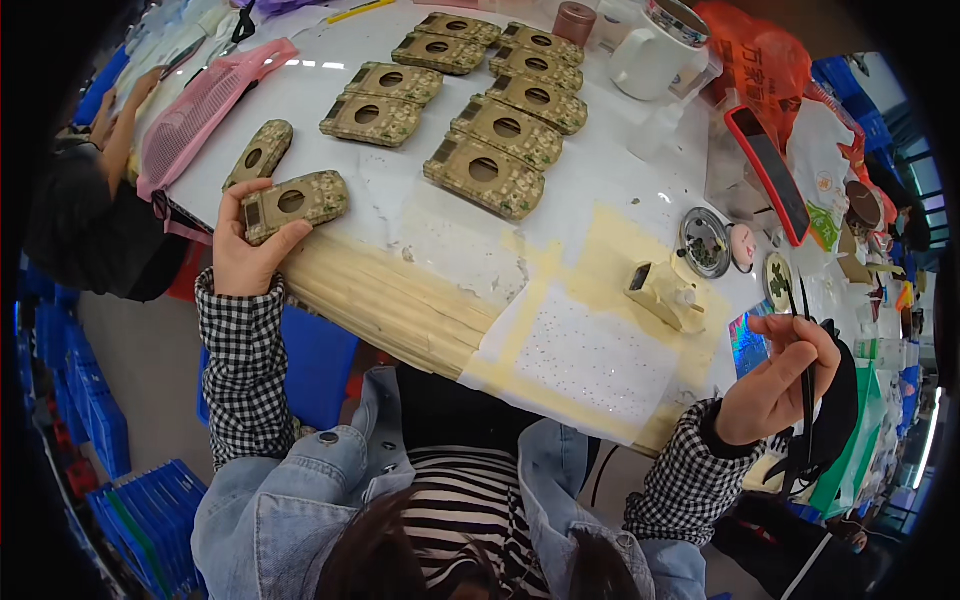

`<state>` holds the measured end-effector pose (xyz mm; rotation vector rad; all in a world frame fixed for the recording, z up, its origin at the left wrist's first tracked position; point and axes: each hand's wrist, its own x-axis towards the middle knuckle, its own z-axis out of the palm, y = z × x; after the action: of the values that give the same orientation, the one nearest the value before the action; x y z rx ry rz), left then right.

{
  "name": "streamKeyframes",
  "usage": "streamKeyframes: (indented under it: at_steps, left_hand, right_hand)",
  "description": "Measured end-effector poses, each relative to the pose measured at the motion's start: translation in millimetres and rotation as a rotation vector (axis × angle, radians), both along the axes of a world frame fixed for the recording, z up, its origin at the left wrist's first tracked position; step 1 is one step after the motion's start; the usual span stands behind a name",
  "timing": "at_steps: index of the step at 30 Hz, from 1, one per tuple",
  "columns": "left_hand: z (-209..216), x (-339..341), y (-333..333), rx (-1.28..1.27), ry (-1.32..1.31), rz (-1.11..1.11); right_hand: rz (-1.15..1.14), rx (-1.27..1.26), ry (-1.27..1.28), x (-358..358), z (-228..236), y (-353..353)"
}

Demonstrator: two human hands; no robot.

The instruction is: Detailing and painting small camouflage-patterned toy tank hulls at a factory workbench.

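At the left table edge, my left hand [247, 252] holds a camouflage toy tank hull [322, 192] with a round hole in its top, thumb on the near side. A second hull [272, 143] lies just beyond it, apart from my fingers. My right hand [770, 385] is raised over the right side, its fingers closed on black tweezers [808, 405]. The tips point toward a small round dish [777, 282] with dark green bits. Nearby sits a metal tin [705, 240] holding dark small parts. A white sheet [590, 350] dotted with tiny specks lies between my hands.
Several more hulls [510, 190] stand in rows across the table's middle and far side. A yellowish block-shaped container [672, 298] rests above the sheet. Farther right are a red-cased phone [770, 175] and a white mug [640, 65]. A pink mesh bag [205, 120] lies near another person's arm [122, 125].
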<state>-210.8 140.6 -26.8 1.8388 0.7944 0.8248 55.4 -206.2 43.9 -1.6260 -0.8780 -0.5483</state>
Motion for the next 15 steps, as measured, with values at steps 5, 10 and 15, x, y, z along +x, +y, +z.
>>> streamKeyframes:
  at_steps: [5, 10, 15]
  left_hand:
    - [0.2, -6.3, 12.5, 0.358, 0.246, 0.165]
    - [17.3, -6.1, 12.8, 0.805, 0.515, 0.234]
    - [59.7, 15.3, -35.3, 0.538, 0.038, -0.260]
  right_hand:
    - [-0.036, -0.019, 0.000, 1.6, -1.6, -1.6]
    - [-0.024, -0.007, -0.005, -0.5, -3.8, -1.3]
    - [0.020, 0.013, -0.005, 3.1, -4.0, -1.0]
